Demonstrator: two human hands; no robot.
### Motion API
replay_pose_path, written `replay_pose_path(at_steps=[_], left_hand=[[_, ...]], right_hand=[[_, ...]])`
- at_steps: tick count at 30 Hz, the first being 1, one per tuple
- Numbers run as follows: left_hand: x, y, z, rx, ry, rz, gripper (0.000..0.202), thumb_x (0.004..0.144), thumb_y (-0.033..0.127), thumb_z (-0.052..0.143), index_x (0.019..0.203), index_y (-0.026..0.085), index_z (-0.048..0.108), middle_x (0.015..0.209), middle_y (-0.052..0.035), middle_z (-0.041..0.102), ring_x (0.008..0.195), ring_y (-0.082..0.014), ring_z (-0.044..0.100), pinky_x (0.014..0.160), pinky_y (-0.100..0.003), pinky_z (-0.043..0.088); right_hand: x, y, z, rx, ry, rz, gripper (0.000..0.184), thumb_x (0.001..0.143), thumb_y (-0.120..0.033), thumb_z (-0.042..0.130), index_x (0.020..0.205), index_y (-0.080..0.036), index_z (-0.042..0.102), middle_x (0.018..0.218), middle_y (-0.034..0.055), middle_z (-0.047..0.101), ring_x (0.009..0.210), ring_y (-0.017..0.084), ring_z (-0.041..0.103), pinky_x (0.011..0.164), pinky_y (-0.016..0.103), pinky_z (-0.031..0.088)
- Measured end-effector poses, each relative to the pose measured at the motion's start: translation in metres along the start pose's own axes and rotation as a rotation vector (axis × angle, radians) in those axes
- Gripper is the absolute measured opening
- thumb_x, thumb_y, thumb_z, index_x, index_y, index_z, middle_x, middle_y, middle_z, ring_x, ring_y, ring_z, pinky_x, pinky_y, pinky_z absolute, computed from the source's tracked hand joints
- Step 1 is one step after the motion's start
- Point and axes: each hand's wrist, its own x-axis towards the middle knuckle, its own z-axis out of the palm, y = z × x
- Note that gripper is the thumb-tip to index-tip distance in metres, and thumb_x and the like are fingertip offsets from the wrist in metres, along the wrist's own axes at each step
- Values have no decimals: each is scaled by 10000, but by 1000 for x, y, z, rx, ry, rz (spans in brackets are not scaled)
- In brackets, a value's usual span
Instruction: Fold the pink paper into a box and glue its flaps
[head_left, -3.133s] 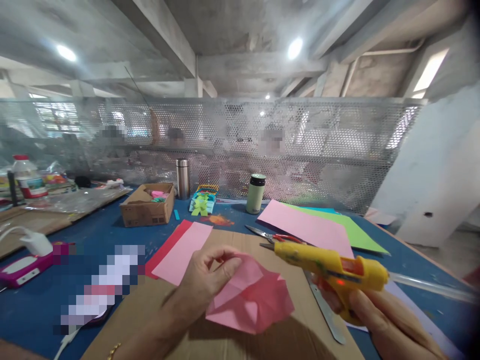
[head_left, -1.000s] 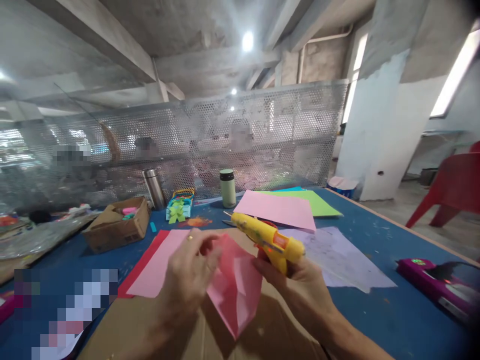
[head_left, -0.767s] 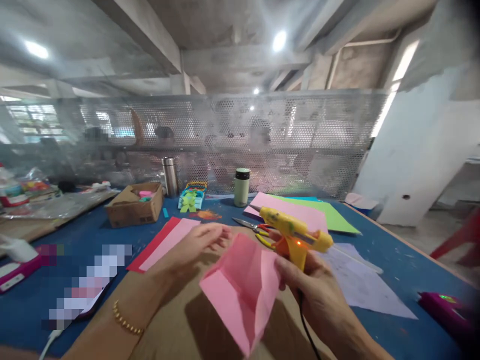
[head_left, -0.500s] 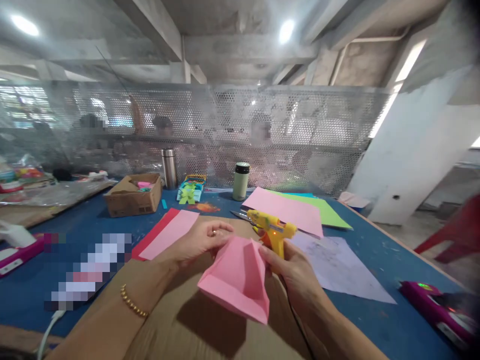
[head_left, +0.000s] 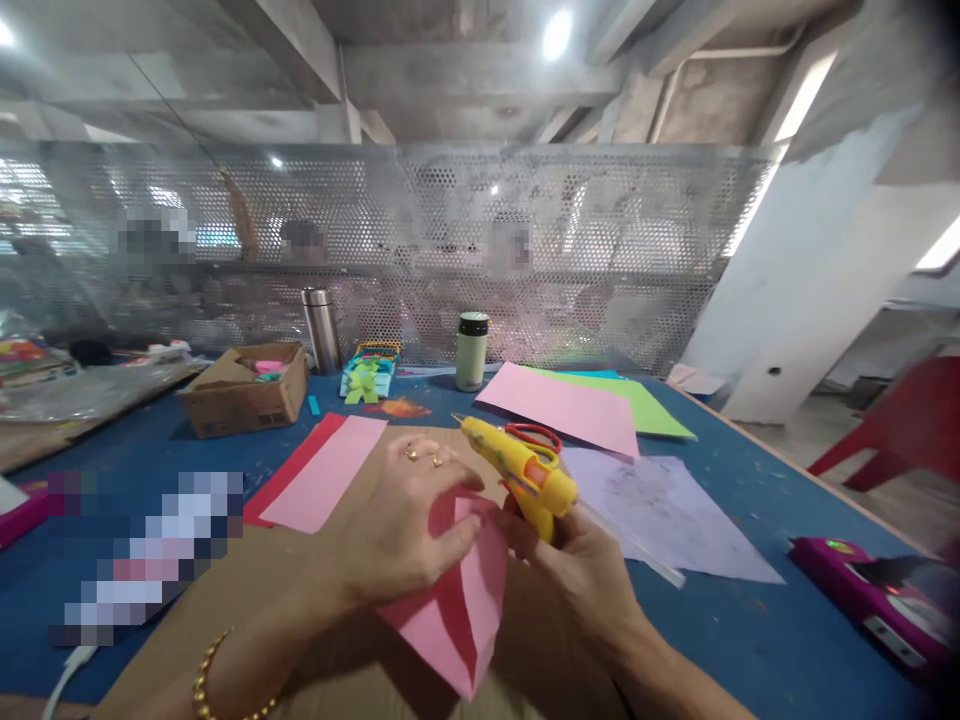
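Observation:
A folded pink paper shape [head_left: 480, 590], like a small bag with creased sides, hangs above a brown cardboard sheet [head_left: 225, 570]. My left hand [head_left: 397, 510] reaches over its top from the left, thumb against the near face and fingers curled behind, so it grips the paper. In my right hand [head_left: 592, 570] is a yellow hot glue gun [head_left: 517, 465], nozzle pointing up and left. A clear glue stick [head_left: 652, 562] trails from its back. The right fingertips also touch the paper's upper right edge. Red-handled scissors [head_left: 536, 435] lie partly hidden behind the gun.
Red and pink sheets [head_left: 330, 470] lie left of the cardboard. Pink [head_left: 562, 405], green [head_left: 660, 410] and stained lilac paper [head_left: 675, 510] lie right. Behind stand a cardboard box [head_left: 247, 395], steel flask [head_left: 322, 335] and green tumbler [head_left: 472, 355]. A magenta device [head_left: 862, 595] sits far right.
My left hand has moved over the front of the pink paper, covering its upper left. The paper has turned and tilted. The glue gun now points more away, exposing the scissors' handles.

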Motion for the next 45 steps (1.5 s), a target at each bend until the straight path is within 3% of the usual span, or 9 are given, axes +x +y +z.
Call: replay_pose_path(at_steps=[6, 10, 15, 22, 25, 28, 33, 37, 45], left_hand=[[4, -9, -8, -185, -141, -157, 70, 854, 294, 640, 886, 244, 677, 969, -13, 673, 1021, -223, 552, 954, -395, 365], [5, -14, -10, -331, -206, -221, 117, 870, 339, 635, 887, 230, 677, 934, -16, 672, 967, -206, 566, 861, -346, 404], [9, -19, -11, -430, -255, -220, 85, 865, 267, 618, 884, 204, 672, 911, -17, 659, 890, -178, 569, 807, -313, 399], [9, -19, -18, -504, -297, -248, 129, 852, 313, 632, 885, 189, 654, 876, -6, 613, 833, -156, 544, 755, -282, 383], [8, -18, -19, -492, -326, -220, 218, 857, 401, 631, 920, 194, 657, 891, -12, 605, 820, -157, 521, 738, -281, 369], [10, -16, -14, -528, -339, -219, 246, 873, 425, 600, 907, 189, 658, 870, -16, 595, 807, -159, 507, 744, -290, 364], [9, -13, -8, -566, -360, -303, 199, 778, 342, 695, 923, 207, 688, 866, -7, 586, 852, -180, 523, 776, -309, 378], [8, -9, -7, -498, -356, -334, 112, 809, 301, 666, 872, 218, 708, 846, -14, 606, 825, -175, 538, 755, -311, 398], [7, -6, -12, -543, -268, -205, 128, 873, 280, 648, 813, 197, 724, 795, -27, 600, 789, -154, 548, 732, -290, 414]], right_hand=[[-8, 3, 1, 75, 3, 36, 196, 778, -371, 724, 919, -235, 708, 819, 41, 710, 821, 233, 641, 732, 349, 550], [-7, -9, -3, 14, 42, 30, 234, 761, -425, 725, 876, -223, 698, 780, 30, 680, 703, 196, 606, 626, 305, 522], [2, -37, -29, -82, 147, 17, 367, 728, -544, 719, 669, -190, 643, 545, -1, 493, 505, 131, 417, 440, 263, 352], [10, -56, -83, 132, -120, 1, 391, 867, -561, 585, 784, -187, 663, 583, 7, 471, 516, 128, 403, 473, 268, 355], [9, -49, -99, 105, -196, 36, 422, 870, -565, 578, 991, -174, 682, 594, 4, 482, 507, 132, 411, 461, 264, 356], [10, -35, -106, 104, -245, 10, 438, 884, -558, 557, 1059, -176, 681, 599, 2, 481, 508, 131, 413, 468, 266, 359], [9, -15, -111, 52, -308, 12, 415, 881, -573, 543, 896, -194, 710, 580, 10, 490, 502, 132, 410, 480, 275, 346], [6, -14, -123, -34, -331, -4, 455, 887, -590, 512, 765, -197, 706, 574, 31, 512, 506, 144, 436, 480, 279, 347], [-6, -19, -138, -207, -333, -18, 330, 783, -555, 627, 699, -261, 750, 562, 69, 569, 526, 218, 522, 459, 305, 460]])
